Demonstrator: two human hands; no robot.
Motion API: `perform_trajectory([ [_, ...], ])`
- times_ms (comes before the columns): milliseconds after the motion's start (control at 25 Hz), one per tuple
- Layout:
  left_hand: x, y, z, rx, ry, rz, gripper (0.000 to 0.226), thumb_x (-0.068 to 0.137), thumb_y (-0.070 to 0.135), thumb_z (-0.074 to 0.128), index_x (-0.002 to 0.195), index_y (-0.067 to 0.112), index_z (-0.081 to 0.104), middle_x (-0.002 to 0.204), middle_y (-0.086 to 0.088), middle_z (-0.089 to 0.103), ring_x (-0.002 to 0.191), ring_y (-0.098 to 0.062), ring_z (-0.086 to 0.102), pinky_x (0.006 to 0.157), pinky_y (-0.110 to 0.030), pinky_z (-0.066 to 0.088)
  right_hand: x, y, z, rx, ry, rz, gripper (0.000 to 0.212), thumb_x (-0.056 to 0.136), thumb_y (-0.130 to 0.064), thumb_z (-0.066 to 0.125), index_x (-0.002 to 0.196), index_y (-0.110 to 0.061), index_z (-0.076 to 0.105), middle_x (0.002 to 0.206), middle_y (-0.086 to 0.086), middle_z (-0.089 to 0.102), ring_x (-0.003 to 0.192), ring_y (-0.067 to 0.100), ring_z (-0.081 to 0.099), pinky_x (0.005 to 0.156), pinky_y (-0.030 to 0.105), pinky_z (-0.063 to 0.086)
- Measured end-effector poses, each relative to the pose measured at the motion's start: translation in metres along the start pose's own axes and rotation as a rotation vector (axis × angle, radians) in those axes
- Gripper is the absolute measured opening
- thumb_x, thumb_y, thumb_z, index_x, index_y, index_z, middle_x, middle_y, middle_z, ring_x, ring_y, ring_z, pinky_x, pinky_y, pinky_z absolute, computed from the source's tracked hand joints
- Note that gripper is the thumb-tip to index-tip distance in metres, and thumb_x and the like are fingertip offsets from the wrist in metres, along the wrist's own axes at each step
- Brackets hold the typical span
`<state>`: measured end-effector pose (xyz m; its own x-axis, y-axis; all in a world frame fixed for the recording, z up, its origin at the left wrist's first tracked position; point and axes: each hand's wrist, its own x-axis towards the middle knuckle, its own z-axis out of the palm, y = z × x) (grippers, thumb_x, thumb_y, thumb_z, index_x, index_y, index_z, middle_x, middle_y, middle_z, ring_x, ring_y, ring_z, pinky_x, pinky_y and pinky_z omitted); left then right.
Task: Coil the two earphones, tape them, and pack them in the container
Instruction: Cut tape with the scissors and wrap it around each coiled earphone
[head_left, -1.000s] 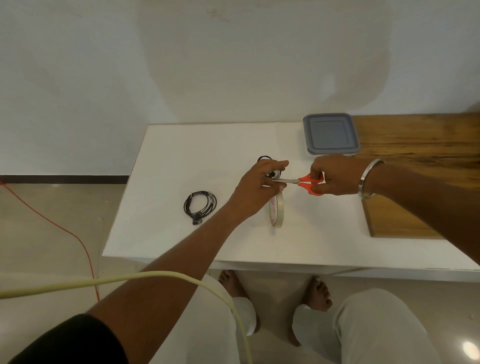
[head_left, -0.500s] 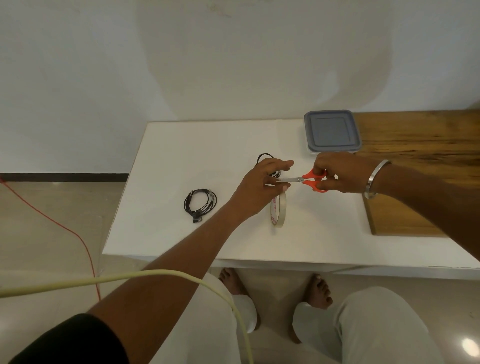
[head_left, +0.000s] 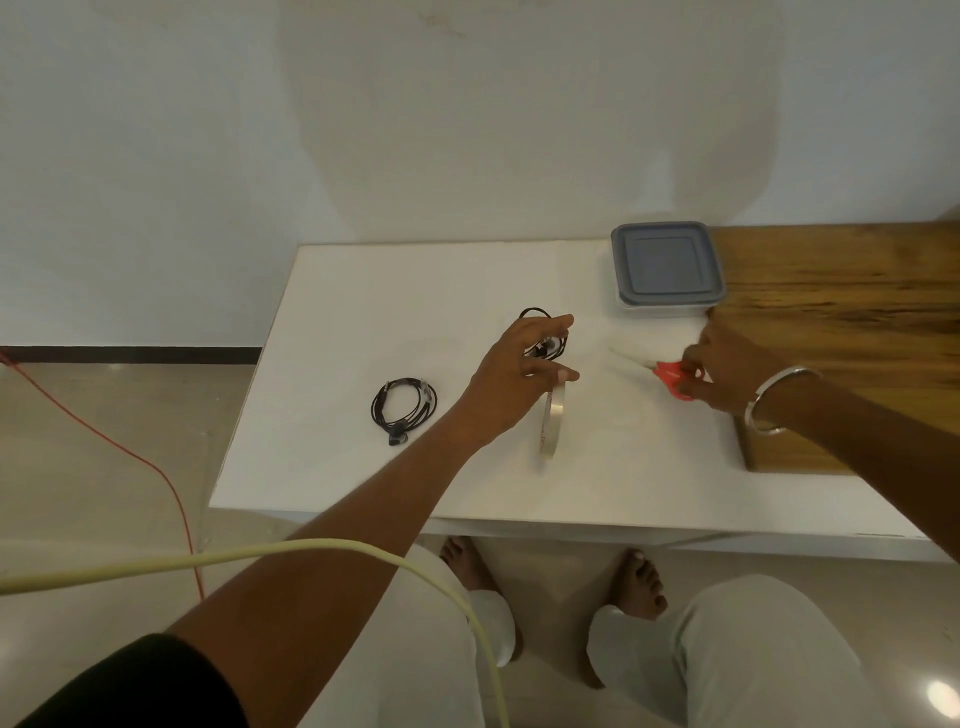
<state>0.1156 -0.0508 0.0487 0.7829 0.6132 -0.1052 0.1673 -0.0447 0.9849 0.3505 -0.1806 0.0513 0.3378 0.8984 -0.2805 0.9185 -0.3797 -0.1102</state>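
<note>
Scissors (head_left: 670, 375) are swinging away right of centre in the right hand (head_left: 727, 371); the left hand (head_left: 519, 379) is pinching the second earphone coil (head_left: 545, 343) above the tape roll (head_left: 551, 423), with the closed container (head_left: 667, 267) lying upper right.

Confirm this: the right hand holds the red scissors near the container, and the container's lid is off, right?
Not quite. The head view shows the container with its grey lid on. The right hand does hold the red scissors near it.

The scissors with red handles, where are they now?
In the head view, the scissors are in the right hand, low over the white table, in front of the lidded container.
</note>
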Motion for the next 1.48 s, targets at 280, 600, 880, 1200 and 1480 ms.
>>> perform_trajectory([
  [280,-0.002,0.003,0.000,0.041,-0.056,0.014,0.054,0.086,-0.009,0.061,0.131,0.018,0.055,0.135,-0.003,0.052,0.094,-0.019,0.073,0.101,-0.029,0.049,0.001,-0.025,0.017,-0.131,-0.236,0.242,0.036,0.085,-0.043,0.060,0.080,-0.007,0.054,0.064,0.003,0.051,0.066,0.022,0.054,0.054,0.024,0.040],
  [600,-0.002,0.006,-0.002,-0.009,-0.084,0.006,0.055,0.084,-0.003,0.069,0.131,0.021,0.056,0.127,0.005,0.056,0.094,-0.019,0.072,0.102,-0.035,0.050,0.003,-0.083,0.012,0.723,-0.088,-0.213,0.026,0.088,-0.029,0.063,0.113,-0.025,0.057,0.103,-0.012,0.058,0.091,0.004,0.057,0.075,0.015,0.044],
  [880,-0.001,0.007,0.004,-0.085,0.055,-0.055,0.052,0.080,-0.001,0.073,0.126,0.019,0.062,0.122,0.000,0.062,0.093,-0.021,0.072,0.090,-0.028,0.055,-0.003,-0.078,0.009,0.810,0.017,-0.083,0.013,0.076,-0.023,0.076,0.087,-0.021,0.070,0.074,-0.003,0.072,0.066,0.002,0.067,0.066,0.010,0.047],
  [1200,0.002,0.018,0.018,-0.058,0.241,-0.080,0.044,0.077,-0.003,0.075,0.115,0.016,0.066,0.112,-0.003,0.064,0.086,-0.013,0.070,0.071,-0.008,0.049,-0.008,-0.081,0.007,0.732,0.144,-0.054,0.022,0.071,-0.028,0.080,0.072,-0.032,0.058,0.068,-0.016,0.062,0.059,0.001,0.057,0.052,0.005,0.041],
  [1480,-0.006,0.015,0.027,-0.021,0.367,-0.129,0.052,0.073,-0.002,0.079,0.120,0.008,0.061,0.115,-0.003,0.067,0.076,-0.003,0.068,0.076,-0.006,0.049,-0.018,-0.087,0.020,0.712,0.176,0.000,0.025,0.072,-0.023,0.079,0.076,-0.025,0.055,0.073,-0.009,0.061,0.066,0.008,0.058,0.059,0.013,0.040],
])
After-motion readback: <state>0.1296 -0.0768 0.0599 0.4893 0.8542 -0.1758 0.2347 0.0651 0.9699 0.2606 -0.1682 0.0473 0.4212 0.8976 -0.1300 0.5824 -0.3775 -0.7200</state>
